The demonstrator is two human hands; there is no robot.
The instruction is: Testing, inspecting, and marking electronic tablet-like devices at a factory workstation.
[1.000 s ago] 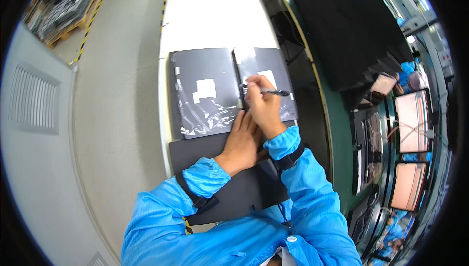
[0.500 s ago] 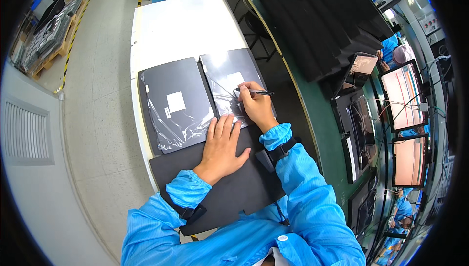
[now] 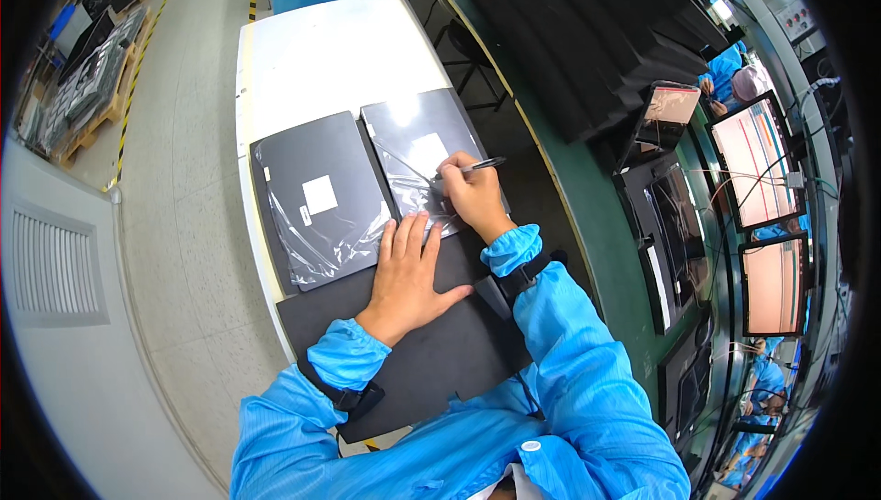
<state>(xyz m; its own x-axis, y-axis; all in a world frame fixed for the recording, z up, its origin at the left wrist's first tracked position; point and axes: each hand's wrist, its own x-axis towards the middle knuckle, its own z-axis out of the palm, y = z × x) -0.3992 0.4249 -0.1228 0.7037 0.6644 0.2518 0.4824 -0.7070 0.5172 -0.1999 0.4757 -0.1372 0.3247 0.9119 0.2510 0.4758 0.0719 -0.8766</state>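
My right hand (image 3: 475, 195) is closed around a dark pen (image 3: 486, 164). The pen's writing end is by the small white label (image 3: 429, 146) on the right flat dark panel (image 3: 404, 115), which is wrapped in clear film. Fingers spread, my left hand (image 3: 407, 282) rests flat, its fingertips at that panel's near edge and its palm over a black sheet (image 3: 431, 362). Beside it lies a second film-covered dark panel (image 3: 340, 142) with a white label (image 3: 320, 194). My right fingers partly hide the right label and the pen tip.
Both panels lie on a white table (image 3: 321, 50). To the right, a green bench (image 3: 569, 188) carries a stack of black foam sheets (image 3: 587, 32) and dark screen units (image 3: 674, 225). Two lit monitors (image 3: 757, 161) stand beyond. A grey louvred cabinet (image 3: 60, 261) is at left.
The whole view has shifted slightly. My right hand has tilted the pen a little, and its writing end sits slightly nearer to me. My left hand stays flat in place.
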